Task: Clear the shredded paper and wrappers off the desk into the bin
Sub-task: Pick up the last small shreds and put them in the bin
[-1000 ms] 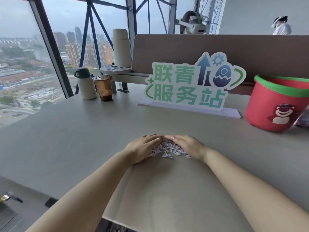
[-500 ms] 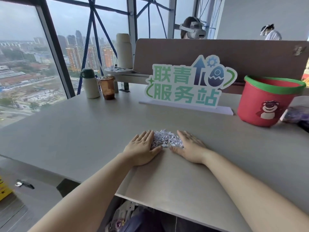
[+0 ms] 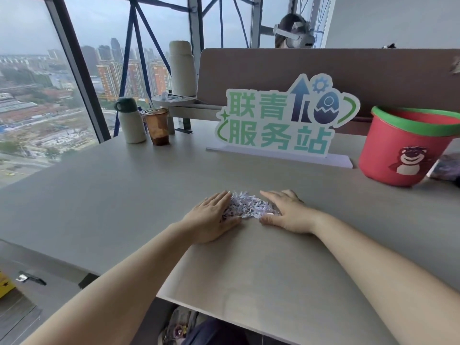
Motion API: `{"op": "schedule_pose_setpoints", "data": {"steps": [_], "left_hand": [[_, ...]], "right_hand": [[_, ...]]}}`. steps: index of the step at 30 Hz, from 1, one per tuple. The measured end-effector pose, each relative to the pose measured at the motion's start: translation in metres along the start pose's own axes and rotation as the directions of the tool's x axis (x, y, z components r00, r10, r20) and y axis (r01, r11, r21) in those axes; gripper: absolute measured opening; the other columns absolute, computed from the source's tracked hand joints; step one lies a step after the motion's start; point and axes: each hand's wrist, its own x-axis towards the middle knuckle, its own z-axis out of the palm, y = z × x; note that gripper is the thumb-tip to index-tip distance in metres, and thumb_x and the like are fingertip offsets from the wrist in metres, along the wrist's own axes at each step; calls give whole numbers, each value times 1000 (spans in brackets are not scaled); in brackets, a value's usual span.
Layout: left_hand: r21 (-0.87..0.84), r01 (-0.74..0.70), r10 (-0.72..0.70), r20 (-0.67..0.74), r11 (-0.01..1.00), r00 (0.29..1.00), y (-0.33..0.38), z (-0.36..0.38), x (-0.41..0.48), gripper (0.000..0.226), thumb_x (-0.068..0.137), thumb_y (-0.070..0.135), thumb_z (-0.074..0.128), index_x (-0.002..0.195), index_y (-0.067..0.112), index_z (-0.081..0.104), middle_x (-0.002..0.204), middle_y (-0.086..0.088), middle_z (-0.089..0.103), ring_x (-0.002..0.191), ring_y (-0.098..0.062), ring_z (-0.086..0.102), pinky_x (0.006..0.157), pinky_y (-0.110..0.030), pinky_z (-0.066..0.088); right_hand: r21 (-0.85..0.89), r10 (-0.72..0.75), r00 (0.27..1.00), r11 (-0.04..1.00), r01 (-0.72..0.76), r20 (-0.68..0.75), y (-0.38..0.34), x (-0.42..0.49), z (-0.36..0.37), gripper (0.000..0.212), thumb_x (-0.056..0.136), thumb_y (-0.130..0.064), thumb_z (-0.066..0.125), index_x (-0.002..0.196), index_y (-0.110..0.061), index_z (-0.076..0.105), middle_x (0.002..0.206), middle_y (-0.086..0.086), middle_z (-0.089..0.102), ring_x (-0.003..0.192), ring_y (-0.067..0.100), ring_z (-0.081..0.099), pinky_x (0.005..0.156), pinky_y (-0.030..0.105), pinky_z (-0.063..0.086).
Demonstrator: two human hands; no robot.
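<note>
We've uncovered the shreds: left hand and right hand now lie flat, fingers straight, flanking them mid-worktop, gripping nothing. Heaped, so we likely scoop next; bin sits far right.

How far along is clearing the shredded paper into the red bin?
Done: the shredded paper sits in one pile on the desk. In hand: the left hand and right hand lie flat against its sides. Left: nothing is lifted yet; the pile must go to the red bin at far right.
</note>
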Motion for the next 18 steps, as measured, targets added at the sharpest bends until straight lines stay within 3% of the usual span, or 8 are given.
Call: {"op": "schedule_pose_setpoints", "data": {"steps": [5,10,18], "left_hand": [[75,18,-8,-130,997,992,3,-3,5,74,84,61,44,143,22,23,151,0,31,136,-27,28,113,-36,25],[-104,-8,-11,-185,995,983,9,1,13,61,83,50,56,134,20,43,139,-4,48,127,-27,40,107,-28,28],[-231,-44,-22,-274,972,961,7,8,21,39,80,41,65,112,20,66,109,-5,61,101,-24,59,89,-23,42]], "right_hand": [[-40,-2,997,999,-1,-83,0,9,9,75,83,-54,53,145,-27,21,149,4,31,135,29,25,113,37,20],[62,-2,993,998,9,-119,-8,23,15,69,83,-49,56,141,-20,32,135,8,40,130,25,34,110,31,27],[158,-41,977,985,75,-207,-11,27,17,41,83,-35,62,120,-17,59,111,9,51,106,24,53,90,27,39]]}}
